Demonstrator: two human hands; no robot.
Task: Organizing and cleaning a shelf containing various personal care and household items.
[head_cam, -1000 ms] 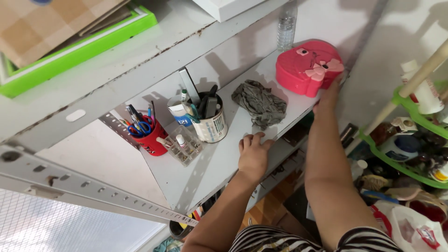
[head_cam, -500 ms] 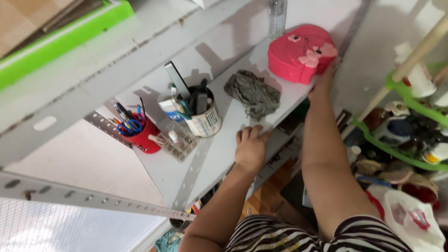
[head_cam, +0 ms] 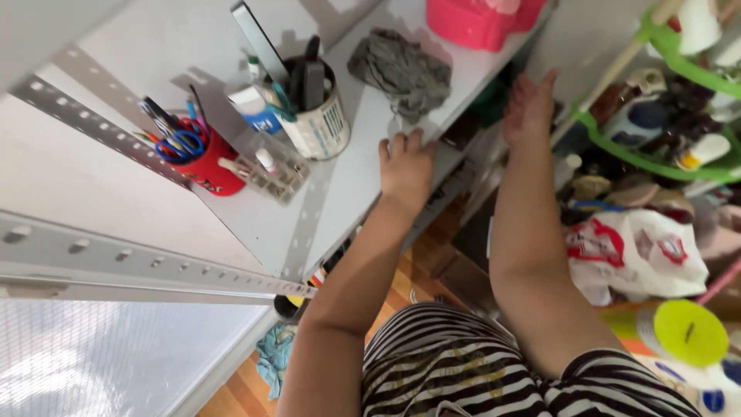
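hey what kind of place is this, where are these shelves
Probably a home storage corner. A grey metal shelf holds a red cup of scissors and pens, a tin of tools and a grey rag; a green rack nearby is crammed with bottles.

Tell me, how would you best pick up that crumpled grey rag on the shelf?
Probably pinch the grey rag from above at its raised, bunched middle, where the folds stand up and give fingers something to close on. It lies loose on the grey shelf with open space on its near side. The left hand rests flat just below it, so coming in from that front edge looks simplest.
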